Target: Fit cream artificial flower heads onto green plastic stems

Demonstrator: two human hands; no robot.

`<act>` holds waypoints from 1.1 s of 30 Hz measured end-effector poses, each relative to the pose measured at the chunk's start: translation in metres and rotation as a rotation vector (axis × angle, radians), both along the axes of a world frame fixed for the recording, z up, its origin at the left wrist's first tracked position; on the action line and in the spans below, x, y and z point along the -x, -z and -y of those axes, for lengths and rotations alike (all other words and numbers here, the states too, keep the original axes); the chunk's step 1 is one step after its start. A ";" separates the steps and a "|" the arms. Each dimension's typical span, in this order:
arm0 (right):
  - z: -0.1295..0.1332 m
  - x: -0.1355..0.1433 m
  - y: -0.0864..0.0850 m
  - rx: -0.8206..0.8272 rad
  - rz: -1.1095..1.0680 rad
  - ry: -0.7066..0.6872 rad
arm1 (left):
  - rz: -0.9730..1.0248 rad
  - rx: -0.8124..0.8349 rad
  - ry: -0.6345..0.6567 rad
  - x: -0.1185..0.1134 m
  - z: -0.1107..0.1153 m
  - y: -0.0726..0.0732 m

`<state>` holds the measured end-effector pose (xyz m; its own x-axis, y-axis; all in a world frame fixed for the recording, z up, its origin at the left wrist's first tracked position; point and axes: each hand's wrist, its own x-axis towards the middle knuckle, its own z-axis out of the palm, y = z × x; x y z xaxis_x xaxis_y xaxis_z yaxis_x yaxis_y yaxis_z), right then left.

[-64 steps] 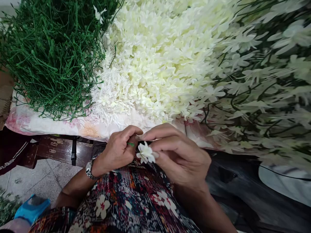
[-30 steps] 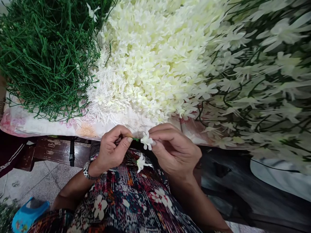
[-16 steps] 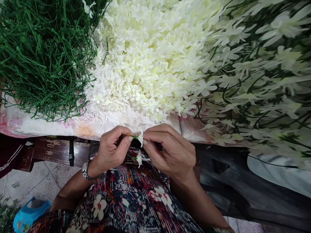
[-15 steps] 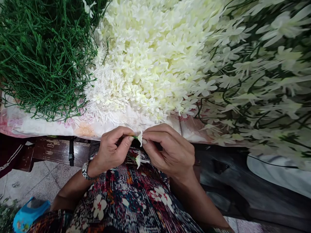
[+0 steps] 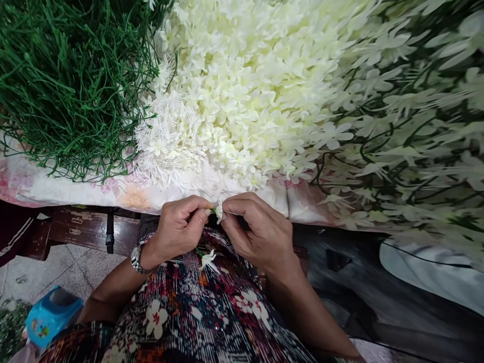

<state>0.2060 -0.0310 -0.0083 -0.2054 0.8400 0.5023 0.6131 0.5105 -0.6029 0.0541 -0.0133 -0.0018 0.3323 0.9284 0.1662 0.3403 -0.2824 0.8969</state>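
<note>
With the left hand (image 5: 177, 229) pinching the green stem (image 5: 213, 210) and the right hand (image 5: 257, 229) pinching the white blossom (image 5: 219, 214) above the lap, both should stay aligned so the blossom seats squarely.

Two hands (image 5: 181, 229); one wristwatch (image 5: 136, 257); three flower-part heaps (image 5: 257, 85); two loose blossoms (image 5: 207, 258).

Artificial-flower workshop (heaped petals (image 5: 249, 91), stems (image 5: 68, 85)).

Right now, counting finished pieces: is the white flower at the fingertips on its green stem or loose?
Cannot tell. The white flower is pinched between left hand and right hand against the green stem; fingertips hide the joint.
</note>
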 end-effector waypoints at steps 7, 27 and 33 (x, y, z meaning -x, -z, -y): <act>0.001 0.003 0.005 0.012 -0.004 0.017 | -0.048 -0.069 0.006 -0.001 -0.001 0.001; 0.005 0.008 0.009 0.023 -0.021 0.074 | -0.037 -0.128 -0.003 -0.002 -0.002 0.007; 0.006 0.011 0.011 0.026 -0.062 0.092 | -0.028 -0.141 -0.004 -0.002 -0.002 0.008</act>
